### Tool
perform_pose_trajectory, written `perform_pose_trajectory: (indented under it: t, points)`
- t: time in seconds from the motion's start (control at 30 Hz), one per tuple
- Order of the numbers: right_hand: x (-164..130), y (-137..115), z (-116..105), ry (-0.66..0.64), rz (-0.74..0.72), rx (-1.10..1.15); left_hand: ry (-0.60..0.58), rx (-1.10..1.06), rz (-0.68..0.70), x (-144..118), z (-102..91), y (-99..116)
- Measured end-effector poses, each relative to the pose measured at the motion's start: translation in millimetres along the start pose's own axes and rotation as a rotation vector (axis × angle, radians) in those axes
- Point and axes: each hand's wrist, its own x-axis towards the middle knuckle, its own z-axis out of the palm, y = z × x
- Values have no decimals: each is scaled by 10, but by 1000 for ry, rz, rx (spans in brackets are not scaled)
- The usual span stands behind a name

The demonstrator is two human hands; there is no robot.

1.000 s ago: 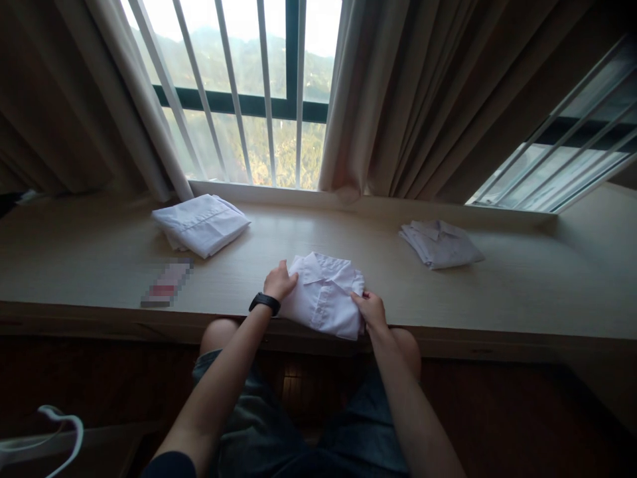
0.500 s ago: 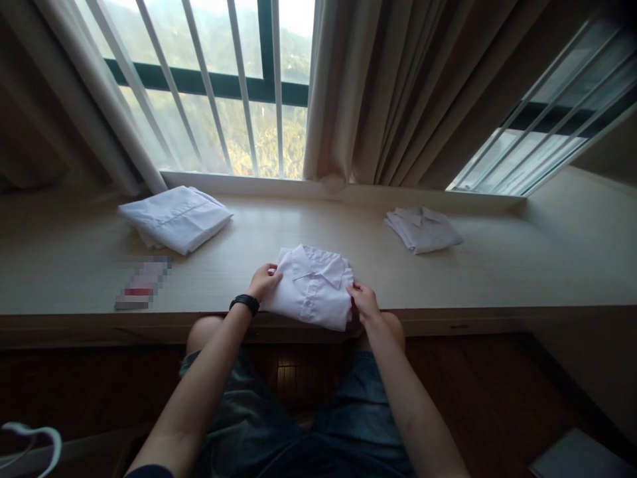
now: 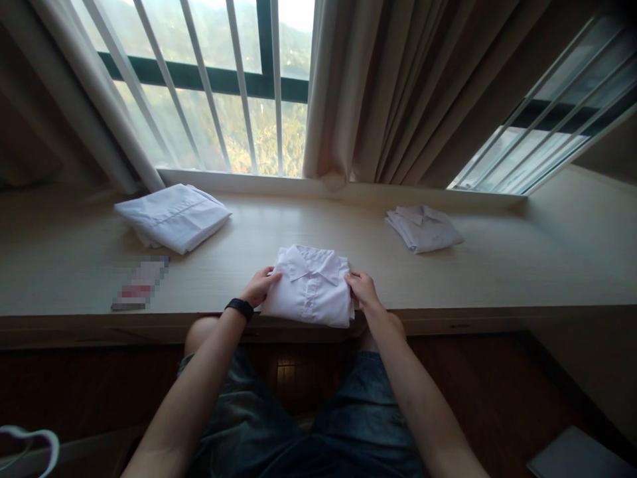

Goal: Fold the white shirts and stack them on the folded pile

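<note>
We see the white shirt (image 3: 308, 295) already folded, collar up, at the front of the counter (image 3: 488, 282), our left hand (image 3: 259, 285) and right hand (image 3: 363, 289) gripping its sides between fingers; some layers look uneven.

Left forearm (image 3: 185, 397) and right forearm (image 3: 417, 384) extended forward, left hand (image 3: 259, 287) and right hand (image 3: 363, 290) apart, thumbs (image 3: 275, 275) inward, both pinching

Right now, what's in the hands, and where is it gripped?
A folded white shirt, held by its opposite side edges, one in the left hand, the other in the right hand.
</note>
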Motion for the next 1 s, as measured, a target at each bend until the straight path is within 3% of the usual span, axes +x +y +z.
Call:
perform_pose_trajectory:
  t: [0.1, 0.2, 0.33, 0.43, 0.5, 0.63, 0.8, 1.0]
  points:
    - [-195, 138, -49, 104, -34, -184, 102, 174, 15, 2, -2, -27]
    - [-324, 144, -8, 153, -165, -351, 220, 290, 87, -32, 75, 32]
    - [-360, -39, 185, 148, -435, -598, 404, 809, 550, -104, 310, 202]
    - [-361, -170, 403, 79, -520, -826, 302, 1090, 803, -71, 493, 235]
    - [-385, -184, 542, 29, -529, -941, 220, 1182, 812, 3, 570, 155]
    - [-461, -63, 695, -76, -492, -1050, 144, 1238, 693, 153, 606, -103]
    - [-454, 29, 653, -149, -503, -1080, 179, 1233, 651, 124, 617, -228]
    - [-286, -32, 523, -283, -615, -1040, 255, 1162, 570, -25, 680, -181]
